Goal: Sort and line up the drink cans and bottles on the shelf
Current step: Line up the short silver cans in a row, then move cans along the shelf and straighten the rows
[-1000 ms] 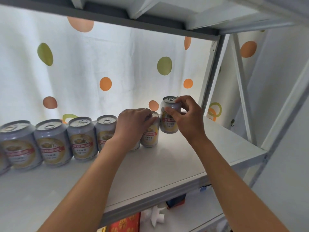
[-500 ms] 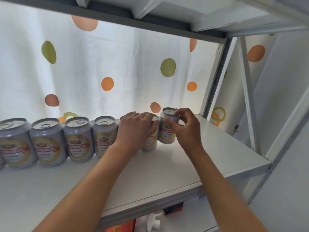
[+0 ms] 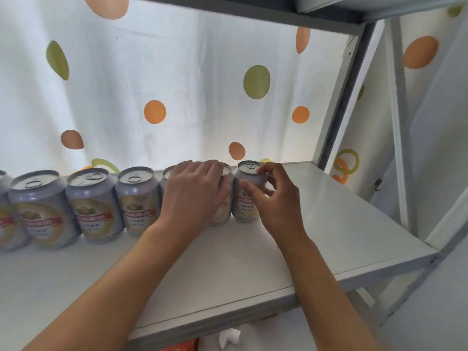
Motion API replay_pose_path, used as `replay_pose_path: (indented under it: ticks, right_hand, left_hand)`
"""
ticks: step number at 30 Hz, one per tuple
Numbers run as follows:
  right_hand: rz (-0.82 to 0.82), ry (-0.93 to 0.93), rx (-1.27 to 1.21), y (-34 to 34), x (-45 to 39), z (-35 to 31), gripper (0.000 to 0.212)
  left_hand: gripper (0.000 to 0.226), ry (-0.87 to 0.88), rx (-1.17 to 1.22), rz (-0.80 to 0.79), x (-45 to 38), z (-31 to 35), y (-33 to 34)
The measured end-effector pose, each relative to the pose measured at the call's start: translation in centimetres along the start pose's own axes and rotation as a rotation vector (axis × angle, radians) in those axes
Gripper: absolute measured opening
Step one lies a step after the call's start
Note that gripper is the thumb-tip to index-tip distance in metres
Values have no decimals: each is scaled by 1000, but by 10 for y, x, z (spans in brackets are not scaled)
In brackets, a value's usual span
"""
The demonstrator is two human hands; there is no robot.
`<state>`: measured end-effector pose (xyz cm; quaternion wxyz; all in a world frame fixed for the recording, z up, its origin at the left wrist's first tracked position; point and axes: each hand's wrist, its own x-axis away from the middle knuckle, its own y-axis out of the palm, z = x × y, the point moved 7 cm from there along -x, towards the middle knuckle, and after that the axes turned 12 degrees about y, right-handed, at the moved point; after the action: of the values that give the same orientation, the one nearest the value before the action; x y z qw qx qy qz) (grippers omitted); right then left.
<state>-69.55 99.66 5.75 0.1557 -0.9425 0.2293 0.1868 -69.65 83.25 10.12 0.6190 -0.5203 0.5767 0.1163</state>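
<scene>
Reaching in from the bottom of the view, both bare forearms stretch up onto the white shelf (image 3: 329,224) toward the row of cans. The left hand (image 3: 195,196) is laid palm-down with fingers together and curled over the top of one can (image 3: 222,211), covering most of it, so only a strip of its side and rim shows. The right hand (image 3: 276,198) is loosely cupped around the end can (image 3: 249,196), thumb on its front and fingertips near the rim on the far side, pinching it lightly. That end can stands upright, touching or just beside the covered one. More silver cans with yellow and red labels sit upright to the left: one (image 3: 138,198), another (image 3: 93,203), another (image 3: 41,209), side by side in a line. Behind them hangs a white curtain (image 3: 177,72) with orange and green dots. A grey shelf post (image 3: 342,97) rises at the right back corner, well clear of the hands.
</scene>
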Motion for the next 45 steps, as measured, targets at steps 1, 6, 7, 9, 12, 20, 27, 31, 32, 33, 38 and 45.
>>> replay_pose_path:
  ticks: [1,6,7,9,12,20,27,31,32,33,38,45]
  right_hand:
    - [-6,-9,10,0,1,-1,27]
    - [0,-73,100,-6,-1,1,24]
    - [10,-101,128,-7,-1,1,23]
    - [20,-165,206,-6,2,-3,21]
    - [31,-317,307,1,14,-16,31]
    - [113,-406,362,10,42,-39,41]
    - [-37,-556,365,64,89,-90,40]
    - [-133,-595,339,107,120,-126,42]
    - [-147,-612,328,118,129,-135,41]
    - [-158,-629,314,131,138,-146,40]
    - [-244,-706,243,198,189,-199,41]
    - [-411,-785,176,296,276,-258,40]
  left_hand:
    - [15,-5,7,3,0,0,-1]
    - [28,25,131,-6,2,10,5]
    - [31,47,147,-4,2,13,6]
    - [34,91,149,11,4,21,8]
    - [43,158,107,13,6,38,14]
    - [53,146,28,-66,30,29,-8]
    - [66,-38,22,-56,88,-4,-67]
    - [67,-106,-36,-46,117,-45,-120]
    - [67,-116,-58,-42,124,-56,-135]
    - [67,-126,-83,-35,132,-69,-151]
    - [68,-232,-202,-45,181,-126,-225]
    - [72,-403,-350,-42,254,-187,-330]
